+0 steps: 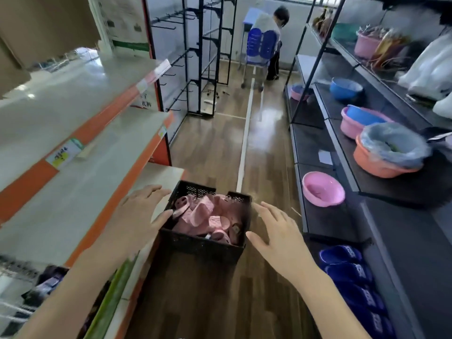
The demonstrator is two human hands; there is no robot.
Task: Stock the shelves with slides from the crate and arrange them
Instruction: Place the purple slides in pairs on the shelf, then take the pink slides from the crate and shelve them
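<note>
Hands closing in on the crate, pink pairs not yet out

Both hands are spread & hold nothing. The left hand (141, 211) is at the left rim of the black crate (205, 248) (thumb on the edge or just off it, can't tell). The right hand (276, 231) is just beside the right wall, not touching. The crate seems to sit on the aisle floor by the foot of the orange-edged shelves (73, 204), heaped w/ loose pink slides (205, 214).

Prob. step: taking hold of the crate, or picking from it. Next move needs a grip on both sides & a level lift so the heap doesn't spill.

Around: blue slides (342, 258) already lined up low on the dark shelving (403, 241) at R, w/ a pink basin (322, 192) one level up. Another person (272, 64) is at the far end, well apart. The orange shelf lip runs close to the left forearm.
</note>
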